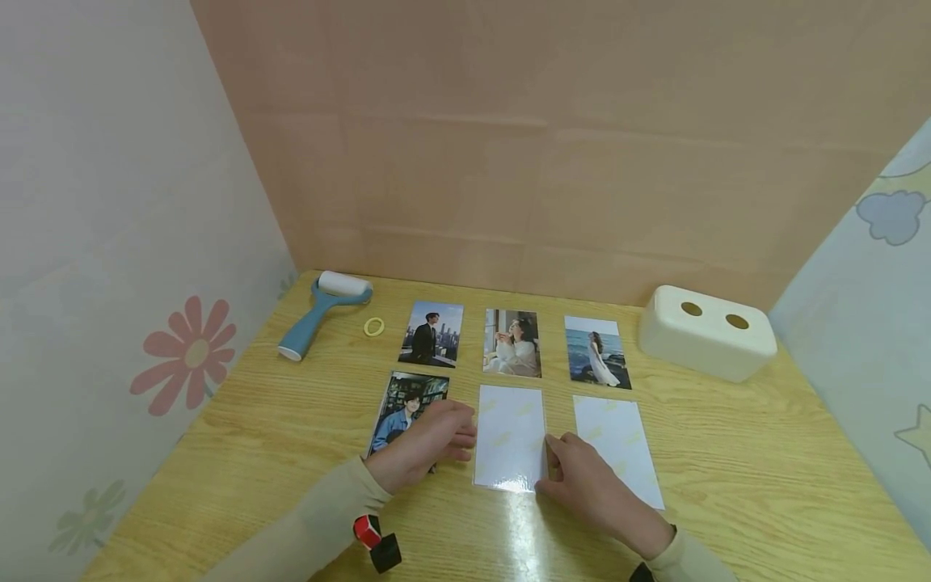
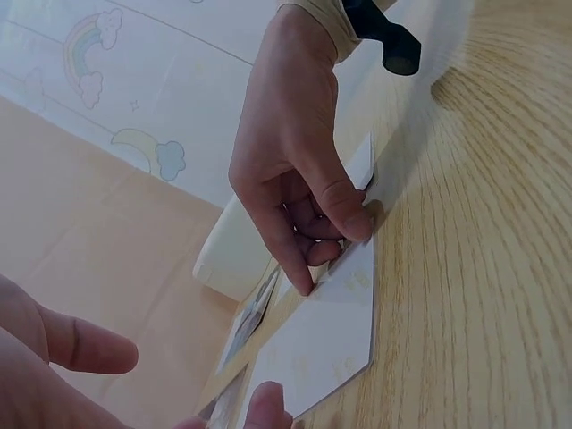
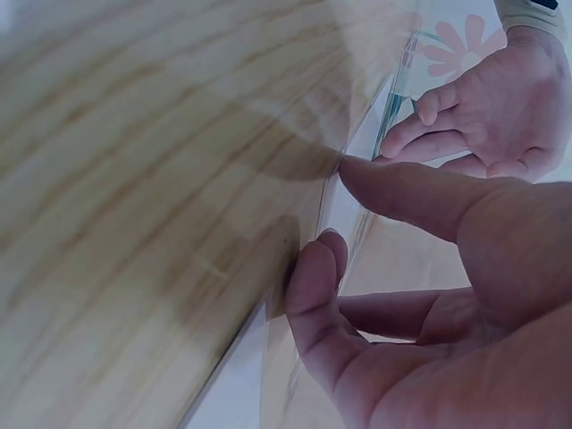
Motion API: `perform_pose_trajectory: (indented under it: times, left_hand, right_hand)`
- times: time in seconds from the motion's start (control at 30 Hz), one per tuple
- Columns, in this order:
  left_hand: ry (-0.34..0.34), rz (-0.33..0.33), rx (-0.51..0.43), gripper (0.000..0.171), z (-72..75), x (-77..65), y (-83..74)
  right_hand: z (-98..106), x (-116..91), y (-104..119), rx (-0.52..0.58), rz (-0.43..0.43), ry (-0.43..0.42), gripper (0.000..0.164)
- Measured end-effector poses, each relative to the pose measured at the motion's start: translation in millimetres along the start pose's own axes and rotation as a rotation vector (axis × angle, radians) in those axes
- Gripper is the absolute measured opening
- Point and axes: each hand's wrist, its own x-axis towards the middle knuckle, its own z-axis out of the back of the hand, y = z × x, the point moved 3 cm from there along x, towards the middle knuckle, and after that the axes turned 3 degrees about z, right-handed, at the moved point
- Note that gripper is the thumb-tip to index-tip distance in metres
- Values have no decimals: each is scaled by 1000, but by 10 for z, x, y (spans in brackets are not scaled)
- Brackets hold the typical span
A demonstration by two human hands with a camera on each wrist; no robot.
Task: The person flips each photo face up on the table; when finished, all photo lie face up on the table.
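A white card (image 1: 511, 436) with faint yellowish marks lies in the middle of the near row. My right hand (image 1: 585, 483) touches its right edge, thumb near the close corner and index fingertip farther along, a gap between them. On the card's left, my left hand (image 1: 429, 443) is held with fingers relaxed and nothing in them; it partly covers a photo card (image 1: 396, 420) of a person in a blue jacket. In the left wrist view the white card (image 2: 313, 344) lies beneath the right hand's fingertips. Another white card (image 1: 618, 444) lies at right, partly behind the right hand.
Along the back lie photos of a dark-suited person (image 1: 429, 335), a person in white (image 1: 512, 343) and a person by the sea (image 1: 598, 353). A blue-handled roller (image 1: 313, 319) and a yellow ring (image 1: 374, 326) are at left; a cream box (image 1: 705, 335) with two holes stands right.
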Motion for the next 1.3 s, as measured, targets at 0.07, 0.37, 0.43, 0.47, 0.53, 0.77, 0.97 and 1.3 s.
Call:
perform_pose_trajectory:
  times: [0.07, 0.37, 0.43, 0.47, 0.53, 0.77, 0.97, 1.3]
  left_hand:
    - [1, 7, -22, 52, -1, 12, 10]
    - [-18, 53, -114, 45, 0, 44, 17]
    - [-14, 65, -128, 40, 9, 47, 18]
    - [-11, 70, -135, 36, 12, 48, 18]
    - [-6, 72, -146, 30, 15, 53, 16]
    - [28, 60, -153, 23, -2, 82, 16]
    - [68, 26, -135, 29, -75, 118, 12]
    - [152, -34, -222, 36, -213, 177, 16]
  right_hand:
    - [-4, 0, 1, -7, -1, 0, 32]
    - [-17, 2, -9, -20, 2, 16, 33]
    - [-17, 1, -14, -15, -2, 19, 31]
    - [-18, 2, -16, -16, -3, 19, 31]
    - [-19, 4, -20, -15, -10, 22, 31]
    - [4, 9, -31, 19, -42, 23, 32]
    - [35, 6, -23, 116, -77, -4, 24]
    - [106, -24, 91, 307, -110, -171, 36]
